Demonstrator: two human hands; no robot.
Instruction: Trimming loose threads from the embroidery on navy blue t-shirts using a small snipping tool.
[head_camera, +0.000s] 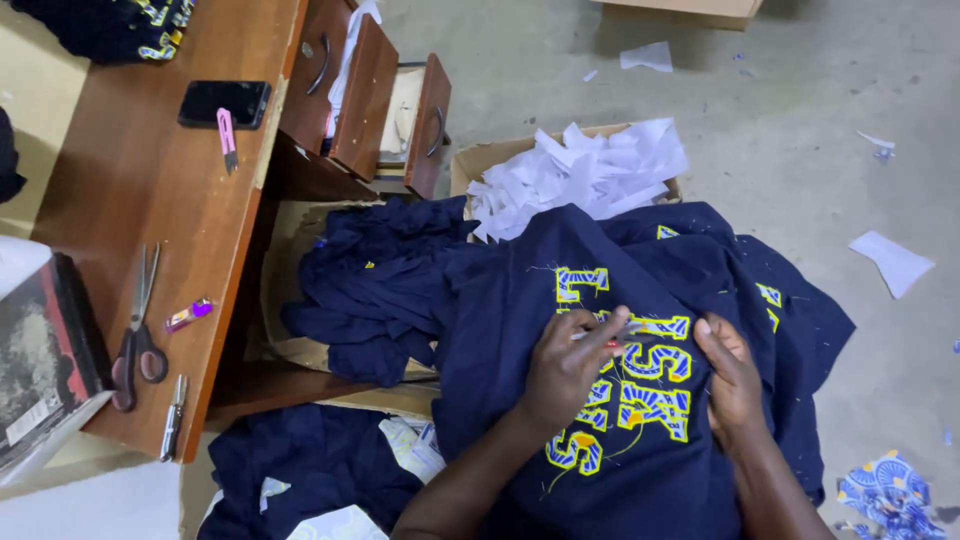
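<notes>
Left hand (570, 365) pinches a small tool on the yellow letters (640, 375) | right hand (732, 375) grips the navy shirt (520, 300) on my lap | loose threads show on the lower letters, so I judge trimming is partly done | more shirts (365, 290) wait beside the desk (150, 190)

Both forearms come into view bare, with no sleeve, watch, bracelet or glove showing, and the left hand (568, 365) and right hand (733, 375) are likewise bare, with short fingernails and no visible rings.
</notes>
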